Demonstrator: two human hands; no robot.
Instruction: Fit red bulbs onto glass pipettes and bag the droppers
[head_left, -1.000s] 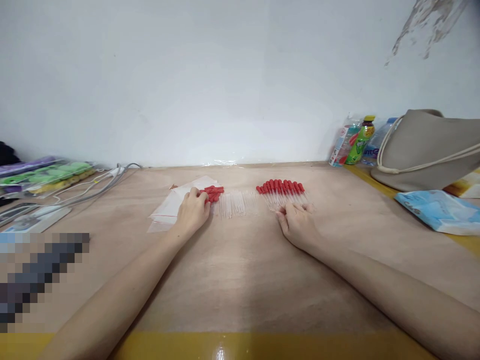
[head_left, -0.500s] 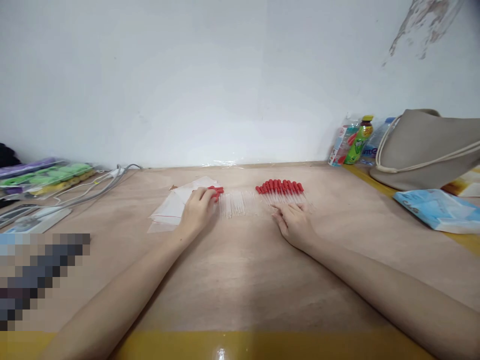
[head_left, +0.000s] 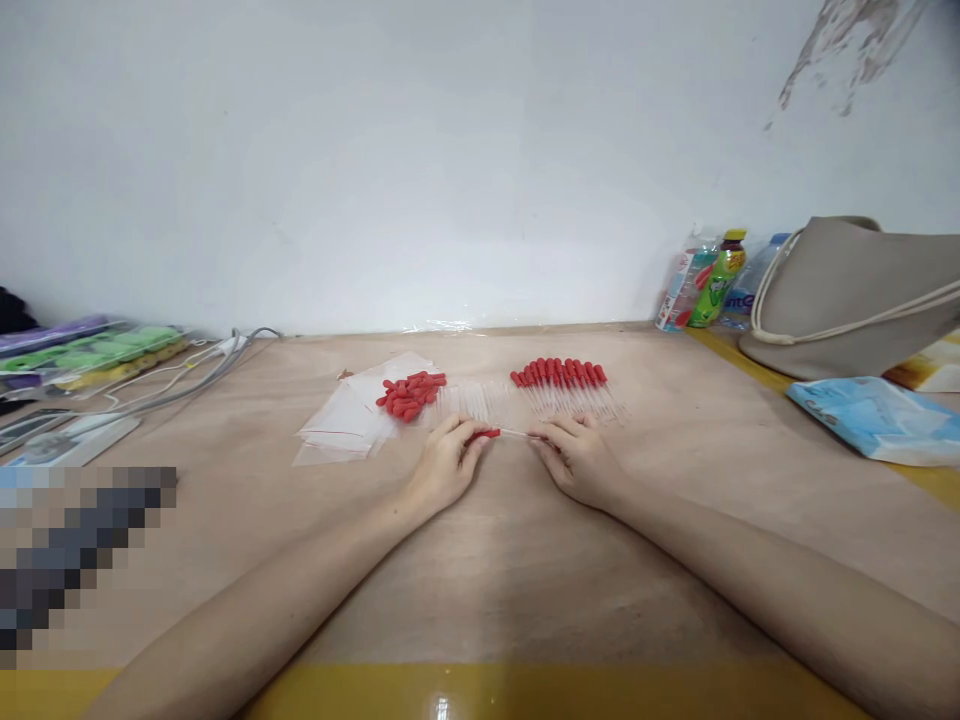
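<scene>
My left hand (head_left: pixel 450 458) is closed on a red rubber dropper bulb (head_left: pixel 489 433), its open end facing right. Between thumb and fingers of my right hand (head_left: pixel 577 455) is a thin clear glass tube (head_left: pixel 516 433), which points left at the bulb; whether the two touch I cannot make out. Beyond my left hand lies a heap of loose red bulbs (head_left: pixel 409 395) on clear plastic zip bags (head_left: pixel 349 415). Several loose tubes (head_left: pixel 472 400) lie side by side at the middle. Past my right hand is a row of droppers (head_left: pixel 559 375), tubes with red bulbs fitted.
Cables (head_left: pixel 202 365) and a bag of green and purple items (head_left: pixel 97 350) lie at the left. Bottles (head_left: pixel 716 280), a grey bag (head_left: pixel 855 290) and a blue packet (head_left: pixel 877 415) stand or lie at the right. A white wall (head_left: pixel 450 160) rises behind the table.
My left hand has moved right and nearer from the heap, bringing one red bulb. My right hand has shifted slightly nearer, and a tube now shows between its fingers.
</scene>
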